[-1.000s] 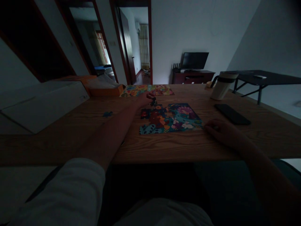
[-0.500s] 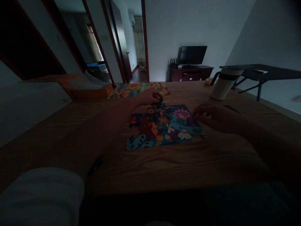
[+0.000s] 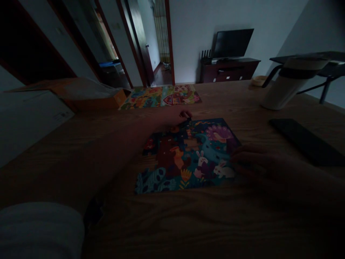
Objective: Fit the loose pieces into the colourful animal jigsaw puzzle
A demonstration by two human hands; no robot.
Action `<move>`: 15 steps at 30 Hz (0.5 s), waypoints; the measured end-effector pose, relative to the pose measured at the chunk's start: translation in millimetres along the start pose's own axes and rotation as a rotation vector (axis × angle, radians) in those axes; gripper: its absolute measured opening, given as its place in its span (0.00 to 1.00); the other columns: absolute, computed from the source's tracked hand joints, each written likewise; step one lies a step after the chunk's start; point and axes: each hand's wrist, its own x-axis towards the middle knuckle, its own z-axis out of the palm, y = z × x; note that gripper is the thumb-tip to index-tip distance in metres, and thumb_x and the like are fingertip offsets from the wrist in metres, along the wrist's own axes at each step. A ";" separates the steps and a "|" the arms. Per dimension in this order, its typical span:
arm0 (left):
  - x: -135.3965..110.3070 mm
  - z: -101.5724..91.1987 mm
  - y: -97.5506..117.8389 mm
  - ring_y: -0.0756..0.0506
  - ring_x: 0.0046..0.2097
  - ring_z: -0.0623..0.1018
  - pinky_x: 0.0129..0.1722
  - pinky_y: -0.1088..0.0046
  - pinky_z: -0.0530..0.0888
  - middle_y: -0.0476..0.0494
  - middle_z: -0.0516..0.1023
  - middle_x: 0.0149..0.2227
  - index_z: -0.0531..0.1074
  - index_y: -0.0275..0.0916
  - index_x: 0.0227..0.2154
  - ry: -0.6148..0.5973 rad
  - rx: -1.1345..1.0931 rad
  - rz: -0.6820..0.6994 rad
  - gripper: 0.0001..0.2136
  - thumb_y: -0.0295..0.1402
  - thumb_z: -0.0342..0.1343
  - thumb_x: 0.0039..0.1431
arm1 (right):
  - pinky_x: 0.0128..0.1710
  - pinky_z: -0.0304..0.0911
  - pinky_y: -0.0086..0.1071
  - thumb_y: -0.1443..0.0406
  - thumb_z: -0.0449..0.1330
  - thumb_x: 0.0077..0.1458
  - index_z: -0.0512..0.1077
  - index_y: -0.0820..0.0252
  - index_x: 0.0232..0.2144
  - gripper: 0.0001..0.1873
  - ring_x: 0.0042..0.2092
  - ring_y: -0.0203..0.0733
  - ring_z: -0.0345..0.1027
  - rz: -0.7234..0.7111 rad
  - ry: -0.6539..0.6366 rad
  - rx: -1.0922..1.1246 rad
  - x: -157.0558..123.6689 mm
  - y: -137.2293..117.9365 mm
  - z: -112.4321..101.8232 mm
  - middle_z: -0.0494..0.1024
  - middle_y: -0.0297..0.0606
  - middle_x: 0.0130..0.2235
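Note:
A partly assembled jigsaw puzzle (image 3: 178,158) with rabbits, a fox and a purple peacock lies on the wooden table (image 3: 172,223). Its left side and upper left edge are uneven, and a gap in the middle shows bare wood. My left hand (image 3: 179,117) is at the puzzle's top edge, fingers pinched on a dark puzzle piece (image 3: 185,125) that is partly hidden and low against the other pieces. Along the right edge rests my right hand (image 3: 253,160), fingers loosely extended and touching the border, with nothing visible in them. A loose dark piece (image 3: 93,212) lies by my left forearm.
Behind the puzzle lies a brighter picture sheet (image 3: 161,97). An orange and white box (image 3: 94,102) stands at the left. To the right are a pale jug (image 3: 283,86) with a dark handle, a small round bowl (image 3: 258,80) and a dark flat slab (image 3: 307,140).
My left hand has lowered the dark piece against the puzzle's top edge. The view has tipped down and come closer, so the dark slab at right shows more fully.

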 end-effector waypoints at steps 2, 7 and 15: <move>2.3 -1.8 -2.1 0.45 0.45 0.78 0.46 0.74 0.71 0.44 0.80 0.46 0.78 0.40 0.51 0.006 -0.012 -0.003 0.15 0.25 0.58 0.63 | 0.51 0.74 0.53 0.51 0.56 0.63 0.80 0.42 0.50 0.18 0.53 0.57 0.74 -0.005 0.013 0.000 0.3 -0.7 0.9 0.77 0.38 0.56; 0.4 -7.9 -0.6 0.46 0.43 0.79 0.44 0.74 0.73 0.43 0.79 0.47 0.73 0.40 0.58 0.048 -0.125 -0.020 0.21 0.25 0.58 0.63 | 0.49 0.75 0.51 0.53 0.57 0.63 0.80 0.41 0.49 0.16 0.50 0.55 0.76 -0.011 -0.016 -0.008 0.6 -0.3 2.2 0.78 0.38 0.54; -22.3 8.8 -8.1 0.47 0.39 0.80 0.36 0.76 0.75 0.44 0.80 0.42 0.76 0.39 0.46 0.077 -0.400 -0.071 0.12 0.28 0.62 0.59 | 0.45 0.76 0.40 0.59 0.59 0.64 0.79 0.45 0.50 0.15 0.49 0.50 0.76 -0.055 -0.015 -0.021 -2.6 -1.0 2.5 0.78 0.39 0.54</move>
